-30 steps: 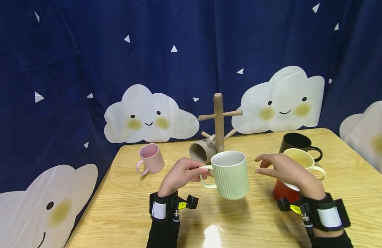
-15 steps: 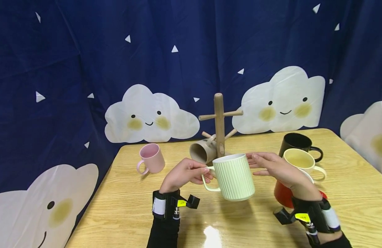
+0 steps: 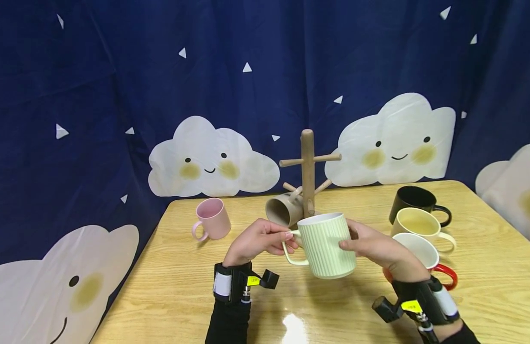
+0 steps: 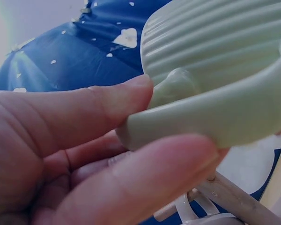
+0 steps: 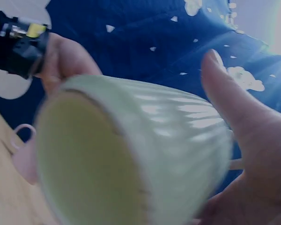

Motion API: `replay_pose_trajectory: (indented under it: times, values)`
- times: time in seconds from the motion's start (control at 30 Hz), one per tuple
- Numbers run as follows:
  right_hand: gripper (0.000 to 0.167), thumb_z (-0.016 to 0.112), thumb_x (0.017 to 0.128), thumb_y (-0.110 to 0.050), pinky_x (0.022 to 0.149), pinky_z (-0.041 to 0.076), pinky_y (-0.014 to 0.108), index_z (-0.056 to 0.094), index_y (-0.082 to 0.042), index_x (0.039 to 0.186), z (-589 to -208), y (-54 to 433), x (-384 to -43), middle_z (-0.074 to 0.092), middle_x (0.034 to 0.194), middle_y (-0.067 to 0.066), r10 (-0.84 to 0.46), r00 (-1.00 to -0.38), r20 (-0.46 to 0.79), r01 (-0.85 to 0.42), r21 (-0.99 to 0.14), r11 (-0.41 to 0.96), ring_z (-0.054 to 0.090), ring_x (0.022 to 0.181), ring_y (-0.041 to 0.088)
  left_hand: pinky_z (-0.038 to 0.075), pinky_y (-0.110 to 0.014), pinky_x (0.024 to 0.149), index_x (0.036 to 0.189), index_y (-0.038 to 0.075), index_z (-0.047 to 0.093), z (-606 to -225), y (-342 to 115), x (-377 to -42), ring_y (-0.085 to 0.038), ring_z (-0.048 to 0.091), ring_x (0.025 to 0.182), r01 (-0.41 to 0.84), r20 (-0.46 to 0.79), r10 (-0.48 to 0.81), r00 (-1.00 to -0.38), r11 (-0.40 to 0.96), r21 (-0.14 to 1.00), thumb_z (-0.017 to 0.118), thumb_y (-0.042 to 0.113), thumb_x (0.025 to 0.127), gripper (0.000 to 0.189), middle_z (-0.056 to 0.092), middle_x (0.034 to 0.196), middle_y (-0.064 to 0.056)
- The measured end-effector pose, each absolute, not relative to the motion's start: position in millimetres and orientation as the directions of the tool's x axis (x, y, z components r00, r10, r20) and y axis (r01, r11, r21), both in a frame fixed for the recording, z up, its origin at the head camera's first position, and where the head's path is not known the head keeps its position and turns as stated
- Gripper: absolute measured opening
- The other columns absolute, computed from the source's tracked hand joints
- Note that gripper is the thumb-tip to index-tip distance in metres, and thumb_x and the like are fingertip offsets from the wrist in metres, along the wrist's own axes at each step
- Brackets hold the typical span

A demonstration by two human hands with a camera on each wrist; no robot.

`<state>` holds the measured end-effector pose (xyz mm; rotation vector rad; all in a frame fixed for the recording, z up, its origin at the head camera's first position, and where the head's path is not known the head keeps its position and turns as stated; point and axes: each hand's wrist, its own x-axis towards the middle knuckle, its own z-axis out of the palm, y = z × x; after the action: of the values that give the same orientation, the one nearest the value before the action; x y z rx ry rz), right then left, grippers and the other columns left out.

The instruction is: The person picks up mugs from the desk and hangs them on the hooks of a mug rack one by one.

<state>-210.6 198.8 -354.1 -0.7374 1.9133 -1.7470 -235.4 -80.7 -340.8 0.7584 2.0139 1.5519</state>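
A pale green ribbed mug [image 3: 327, 246] is held up over the table, slightly tilted, in front of a wooden mug tree [image 3: 308, 167]. My left hand [image 3: 262, 242] pinches its handle [image 4: 201, 117] between thumb and fingers. On the other side my right hand [image 3: 376, 248] grips the mug's body, thumb on the near wall and fingers behind it, mostly hidden. The right wrist view shows the mug's round base [image 5: 89, 159] facing the camera. A greyish-beige mug [image 3: 284, 209] hangs sideways by its handle low on the tree.
A pink mug [image 3: 214, 219] stands at the back left of the wooden table [image 3: 170, 286]. In a row at the right are a black mug [image 3: 413, 200], a cream-yellow mug [image 3: 419, 224] and a white-lined red mug [image 3: 445, 276], the last partly behind my right wrist.
My right hand has moved left from beside the green mug and taken hold of its body. The mug has tilted and shifted slightly right. My left hand has kept its pinch on the handle.
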Motion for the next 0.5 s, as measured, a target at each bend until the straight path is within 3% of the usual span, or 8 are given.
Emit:
replay_pose_trajectory:
  times: [0.07,0.17,0.5]
  values:
    - [0.079,0.062,0.086,-0.029,0.083,0.051,0.035,0.016,0.014,0.134,-357,193,-211,0.054,0.116,0.01,-0.644,-0.764,0.042,-0.085,-0.996,0.035,0.06,0.099,0.016,0.054,-0.041,0.079,0.109,-0.013,0.06,-341,-80,-235,-0.009,0.067,0.08,0.135,-0.039,0.682,-0.73,0.201,0.97,0.052,0.014,0.094,0.032,0.065,0.101,-0.026]
    - [0.071,0.065,0.084,-0.019,0.082,0.051,0.035,0.023,0.014,0.13,-359,184,-211,0.057,0.108,0.004,-0.612,-0.788,0.061,-0.076,-0.997,-0.002,0.062,0.096,0.017,0.054,-0.041,0.079,0.108,-0.012,0.061,-341,-80,-236,-0.009,0.066,0.078,0.135,-0.042,0.675,-0.737,0.207,0.969,0.052,0.014,0.093,0.031,0.065,0.1,-0.027]
    - [0.075,0.07,0.077,-0.013,0.079,0.052,0.036,0.024,0.013,0.131,-361,168,-207,0.057,0.102,0.004,-0.425,-0.904,0.038,-0.031,-0.999,-0.023,0.063,0.089,0.017,0.055,-0.038,0.078,0.107,-0.004,0.065,-336,-76,-231,-0.016,0.067,0.081,0.122,-0.035,0.581,-0.813,0.228,0.966,0.056,0.02,0.091,0.029,0.068,0.098,-0.022]
